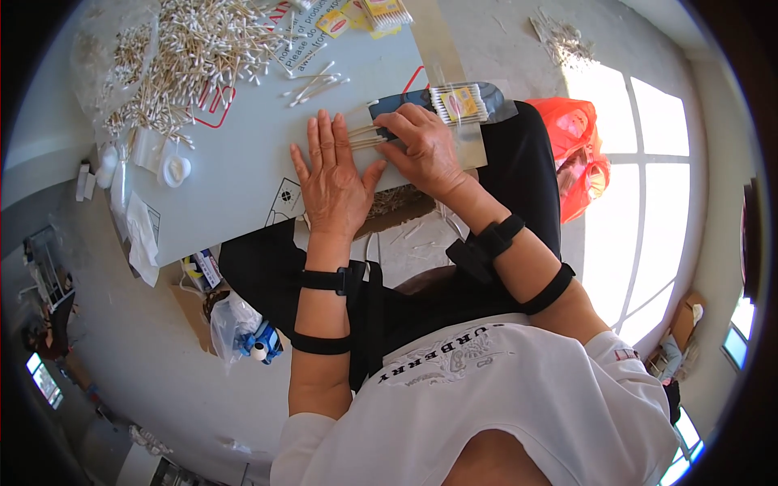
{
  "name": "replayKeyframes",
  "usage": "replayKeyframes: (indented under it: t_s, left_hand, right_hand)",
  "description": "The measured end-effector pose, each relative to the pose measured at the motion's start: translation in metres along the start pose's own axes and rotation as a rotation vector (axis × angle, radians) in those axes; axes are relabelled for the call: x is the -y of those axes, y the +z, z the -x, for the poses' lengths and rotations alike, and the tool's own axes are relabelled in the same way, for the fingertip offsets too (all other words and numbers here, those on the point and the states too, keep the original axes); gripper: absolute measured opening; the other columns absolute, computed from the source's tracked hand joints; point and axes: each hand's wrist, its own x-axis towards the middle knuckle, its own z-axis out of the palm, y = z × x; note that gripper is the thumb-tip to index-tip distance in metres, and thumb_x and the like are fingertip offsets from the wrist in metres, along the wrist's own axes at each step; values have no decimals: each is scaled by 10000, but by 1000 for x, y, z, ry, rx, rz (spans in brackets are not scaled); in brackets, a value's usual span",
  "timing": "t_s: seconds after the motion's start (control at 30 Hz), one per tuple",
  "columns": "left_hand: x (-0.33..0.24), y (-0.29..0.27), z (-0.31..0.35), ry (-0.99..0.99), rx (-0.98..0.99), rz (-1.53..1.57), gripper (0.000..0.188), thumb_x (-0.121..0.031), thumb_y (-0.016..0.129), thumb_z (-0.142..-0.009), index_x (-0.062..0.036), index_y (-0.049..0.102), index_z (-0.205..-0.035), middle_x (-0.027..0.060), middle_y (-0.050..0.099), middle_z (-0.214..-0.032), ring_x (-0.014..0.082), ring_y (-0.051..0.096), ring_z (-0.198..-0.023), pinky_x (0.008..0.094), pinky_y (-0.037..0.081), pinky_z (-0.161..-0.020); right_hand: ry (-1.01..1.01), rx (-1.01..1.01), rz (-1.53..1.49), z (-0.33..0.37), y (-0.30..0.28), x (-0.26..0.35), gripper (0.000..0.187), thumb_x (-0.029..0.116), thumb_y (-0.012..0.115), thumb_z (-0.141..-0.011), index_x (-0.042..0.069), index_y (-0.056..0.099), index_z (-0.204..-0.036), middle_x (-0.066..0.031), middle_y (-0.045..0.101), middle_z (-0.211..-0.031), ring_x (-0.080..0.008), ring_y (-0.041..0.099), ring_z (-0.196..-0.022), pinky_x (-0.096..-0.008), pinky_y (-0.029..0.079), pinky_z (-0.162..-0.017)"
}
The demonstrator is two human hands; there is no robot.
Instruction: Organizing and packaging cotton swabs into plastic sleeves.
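Observation:
My left hand (334, 186) lies flat on the tabletop with its fingers stretched out, beside a few cotton swabs (365, 141). Those swabs reach across from its fingers to my right hand (425, 150), whose thumb and fingers are bent and closed around their other ends. Partly under my right hand is a dark blue strip (397, 103). At the strip's right end sits a flat pack of cotton swabs with a yellow label (459, 104). Several loose swabs (320, 85) lie just beyond my left fingertips.
A big heap of cotton swabs (203, 49) covers the far left of the table (235, 174), beside a clear plastic bag (97, 81). Yellow cards (333, 23) and another labelled pack (385, 13) are at the far edge. A red plastic bag (577, 158) stands to the right.

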Motion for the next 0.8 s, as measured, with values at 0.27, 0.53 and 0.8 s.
replayKeyframes:
  t_s: [0.27, 0.53, 0.8]
  left_hand:
    - [0, -1, -1, -10, 1, 6, 836, -506, 568, -874, -31, 240, -1480, 161, 210, -1553, 301, 154, -1453, 554, 103, -1146]
    - [14, -4, -11, -51, -155, 181, 706, -355, 606, -889, -25, 314, -1440, 164, 278, -1512, 353, 222, -1415, 529, 157, -1136]
    - [49, -12, -63, -44, -380, 147, 299, -70, 688, -773, -120, 632, -1062, 40, 536, -1058, 273, 478, -1051, 428, 382, -870]
  right_hand:
    - [10, 79, 5, -6, 2, 1, 262, 173, 743, -673, 119, 660, -916, -61, 568, -831, -270, 595, -820, -392, 471, -698]
    - [214, 14, -108, -36, 4, -8, 263, 128, 734, -705, 85, 654, -952, -99, 589, -860, -311, 612, -845, -408, 498, -701]
    - [167, 95, -55, -57, 12, -12, 247, 119, 726, -701, 81, 659, -936, -101, 592, -865, -302, 617, -850, -396, 507, -715]
